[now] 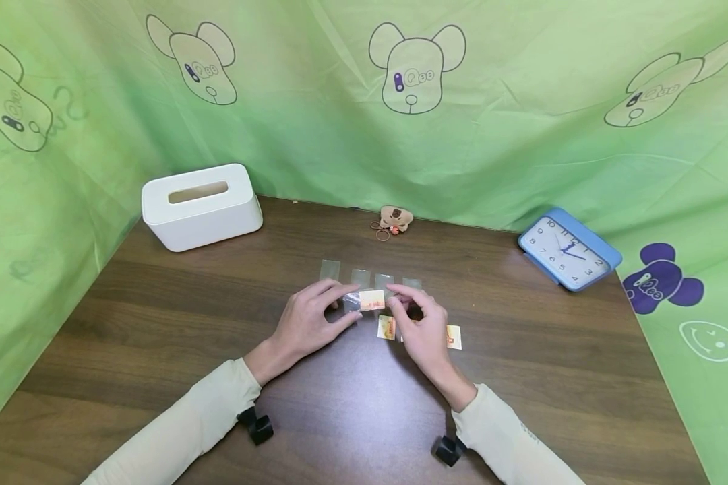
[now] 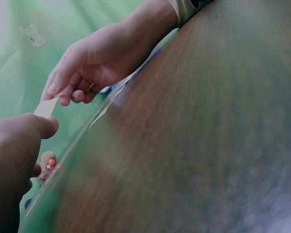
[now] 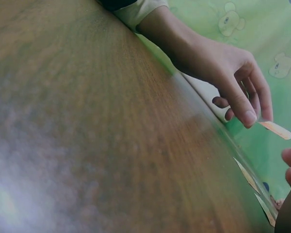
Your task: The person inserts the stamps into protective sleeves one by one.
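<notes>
A small clear plastic sleeve is held just above the table by my left hand, thumb and forefinger at its left end. A small paper slip with an orange-red print overlaps the right part of the sleeve. The right hand pinches the slip's right end between thumb and forefinger, as the left wrist view shows. In the right wrist view the slip spans the gap between both hands. Below the right hand lie similar printed slips, partly covered by its fingers.
Several more clear sleeves lie in a row just beyond the hands. Farther back stand a white tissue box at left, a brown plush keychain in the middle and a blue clock at right. A green printed curtain borders the table.
</notes>
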Demonstrator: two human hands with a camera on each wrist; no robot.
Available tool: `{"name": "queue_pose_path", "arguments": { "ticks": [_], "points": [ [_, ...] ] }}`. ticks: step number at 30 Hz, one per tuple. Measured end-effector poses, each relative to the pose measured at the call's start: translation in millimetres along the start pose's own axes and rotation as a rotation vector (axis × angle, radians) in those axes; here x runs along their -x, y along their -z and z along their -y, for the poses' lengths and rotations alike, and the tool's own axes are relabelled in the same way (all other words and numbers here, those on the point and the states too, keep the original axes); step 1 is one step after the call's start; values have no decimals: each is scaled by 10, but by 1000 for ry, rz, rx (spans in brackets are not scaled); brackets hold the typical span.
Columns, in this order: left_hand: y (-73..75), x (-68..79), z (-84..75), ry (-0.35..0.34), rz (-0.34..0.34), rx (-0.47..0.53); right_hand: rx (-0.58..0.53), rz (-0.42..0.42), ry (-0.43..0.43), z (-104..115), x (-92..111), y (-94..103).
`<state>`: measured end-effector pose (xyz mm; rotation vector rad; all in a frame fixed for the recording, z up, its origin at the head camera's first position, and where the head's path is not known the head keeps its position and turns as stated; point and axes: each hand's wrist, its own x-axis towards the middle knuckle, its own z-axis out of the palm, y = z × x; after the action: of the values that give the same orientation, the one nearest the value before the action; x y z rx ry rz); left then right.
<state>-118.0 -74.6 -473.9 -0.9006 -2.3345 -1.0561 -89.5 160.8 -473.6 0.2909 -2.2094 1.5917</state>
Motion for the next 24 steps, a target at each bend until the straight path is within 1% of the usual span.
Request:
{"name": "queue_pose_path", "arguments": {
  "ticks": [3, 6, 10, 24],
  "points": [
    [-2, 4, 10, 22, -1, -10, -29, -31, 13, -5, 4, -3],
    [1, 5, 10, 30, -1, -16, -29, -34, 16, -9, 11, 0],
    [5, 4, 4, 26, 0, -18, -40, -18, 8, 2, 13, 3],
    [-5, 18, 8, -16, -16, -16, -55, 54, 18, 13, 18, 3]
  ]
}}
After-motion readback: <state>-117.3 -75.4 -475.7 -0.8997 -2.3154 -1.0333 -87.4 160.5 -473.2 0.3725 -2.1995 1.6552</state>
